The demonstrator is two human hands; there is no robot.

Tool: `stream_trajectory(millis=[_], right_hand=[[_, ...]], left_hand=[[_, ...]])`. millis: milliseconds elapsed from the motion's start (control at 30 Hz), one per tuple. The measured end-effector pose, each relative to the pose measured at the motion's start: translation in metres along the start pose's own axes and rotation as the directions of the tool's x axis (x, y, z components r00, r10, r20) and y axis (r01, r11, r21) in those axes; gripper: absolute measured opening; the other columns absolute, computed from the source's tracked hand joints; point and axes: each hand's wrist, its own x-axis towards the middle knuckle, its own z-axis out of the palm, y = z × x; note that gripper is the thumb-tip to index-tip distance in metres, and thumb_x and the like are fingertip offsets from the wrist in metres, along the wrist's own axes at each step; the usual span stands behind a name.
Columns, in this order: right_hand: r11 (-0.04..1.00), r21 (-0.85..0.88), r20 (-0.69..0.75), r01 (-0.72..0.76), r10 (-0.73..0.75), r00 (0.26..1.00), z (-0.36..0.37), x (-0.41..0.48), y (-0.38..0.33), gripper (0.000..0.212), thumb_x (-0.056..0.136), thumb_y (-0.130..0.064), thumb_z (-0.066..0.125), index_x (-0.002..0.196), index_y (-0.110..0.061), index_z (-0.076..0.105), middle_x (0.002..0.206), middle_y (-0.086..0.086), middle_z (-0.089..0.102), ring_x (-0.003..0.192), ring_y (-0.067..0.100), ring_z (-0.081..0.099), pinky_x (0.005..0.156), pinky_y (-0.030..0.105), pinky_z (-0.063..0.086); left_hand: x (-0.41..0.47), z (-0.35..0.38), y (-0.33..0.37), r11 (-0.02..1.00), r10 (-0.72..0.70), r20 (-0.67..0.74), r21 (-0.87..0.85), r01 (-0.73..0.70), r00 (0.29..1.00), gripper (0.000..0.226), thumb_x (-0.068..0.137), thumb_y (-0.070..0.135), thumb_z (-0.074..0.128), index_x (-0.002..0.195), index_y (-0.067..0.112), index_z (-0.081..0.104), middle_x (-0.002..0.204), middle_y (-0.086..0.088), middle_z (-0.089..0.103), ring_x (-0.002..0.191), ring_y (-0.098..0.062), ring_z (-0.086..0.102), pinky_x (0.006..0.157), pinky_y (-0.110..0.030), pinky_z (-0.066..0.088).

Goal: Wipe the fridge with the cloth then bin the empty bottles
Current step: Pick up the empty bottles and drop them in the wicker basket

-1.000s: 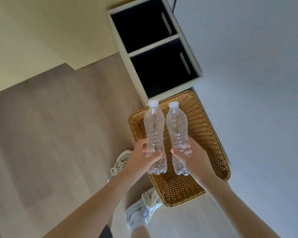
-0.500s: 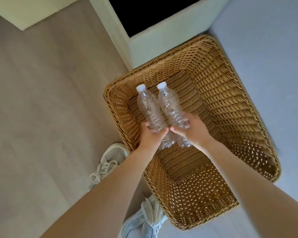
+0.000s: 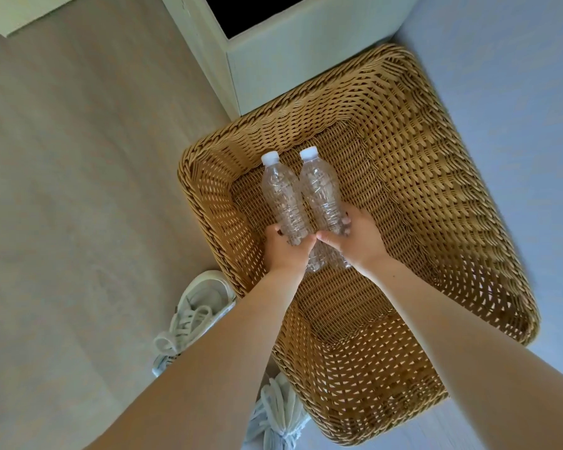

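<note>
The two bottles had come down a long way within the last second. A second earlier the hands held them upright and high above the basket (image 3: 462, 203), with the whole basket small beneath them and a shelf unit visible beyond it. By this moment they were inside the basket's walls, low over its woven floor, tilted with their white caps pointing toward the far end.

The left hand (image 3: 286, 251) was clamped around the lower body of the left bottle (image 3: 283, 199), thumb and fingers wrapped round it. The right hand (image 3: 355, 238) was clamped the same way on the right bottle (image 3: 322, 193). The two bottles lay side by side and seemed to touch along their lengths, and the hands were close together, almost meeting at the thumbs. Whether the bottle bases had reached the basket floor could not be told, since the hands and wrists hid them.

Both bottles looked clear and empty. The basket held nothing else that showed. It sat on the floor (image 3: 78, 190) against a white cabinet (image 3: 306, 60), with two white shoes (image 3: 195, 316) just beside its near left edge.

For the task, this looked like the closing stage: no cloth or fridge was in view, and the binning seemed all but done. What remained, most likely, was to loosen both grips and let the bottles settle. Being light, they might roll a little, but the high walls should keep them in.
</note>
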Motion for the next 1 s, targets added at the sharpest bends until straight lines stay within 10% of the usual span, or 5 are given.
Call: stream_trajectory(millis=[233, 433, 567, 1000], right_hand=[[0.973, 0.224, -0.068, -0.063, 0.080, 0.995, 0.000, 0.004, 0.000, 0.108, 0.078, -0.039, 0.082, 0.158, -0.024, 0.011, 0.135, 0.005, 0.057, 0.118, 0.026, 0.060, 0.098, 0.045, 0.053], [0.999, -0.021, -0.075, -0.034, 0.032, 0.997, -0.017, -0.010, -0.009, 0.089, 0.086, -0.051, 0.071, 0.155, -0.019, 0.025, 0.155, 0.010, 0.039, 0.136, 0.032, 0.046, 0.103, 0.048, 0.047], [0.999, 0.045, -0.212, 0.019, -0.009, 0.977, -0.053, -0.051, -0.039, 0.055, 0.097, -0.040, 0.060, 0.143, -0.016, 0.045, 0.140, 0.005, 0.053, 0.126, 0.021, 0.051, 0.100, 0.038, 0.048], [0.956, -0.047, -0.528, 0.291, -0.271, 0.805, -0.311, -0.373, -0.260, 0.021, 0.099, -0.029, 0.058, 0.103, -0.012, 0.069, 0.093, 0.004, 0.069, 0.085, 0.022, 0.064, 0.070, 0.034, 0.053]], left_hand=[[0.003, 0.002, 0.001, 1.000, 0.021, -0.002, 0.011, -0.021, 1.000, 0.073, 0.086, 0.031, 0.075, 0.145, 0.016, 0.035, 0.144, -0.009, 0.050, 0.126, -0.030, 0.053, 0.094, -0.036, 0.044], [-0.009, -0.006, 0.010, 0.993, 0.063, -0.008, 0.100, -0.062, 0.998, 0.078, 0.087, 0.032, 0.073, 0.150, 0.014, 0.030, 0.151, -0.010, 0.042, 0.135, -0.031, 0.045, 0.108, -0.043, 0.044], [-0.053, -0.025, 0.036, 0.928, 0.236, -0.047, 0.307, -0.211, 0.971, 0.065, 0.090, 0.034, 0.070, 0.144, 0.015, 0.040, 0.145, -0.009, 0.043, 0.105, -0.016, 0.054, 0.084, -0.025, 0.048], [-0.429, -0.203, 0.250, 0.112, 0.823, 0.324, 0.712, -0.693, 0.467, 0.025, 0.097, 0.024, 0.057, 0.117, 0.009, 0.062, 0.110, -0.004, 0.065, 0.101, -0.022, 0.061, 0.085, -0.033, 0.052]])
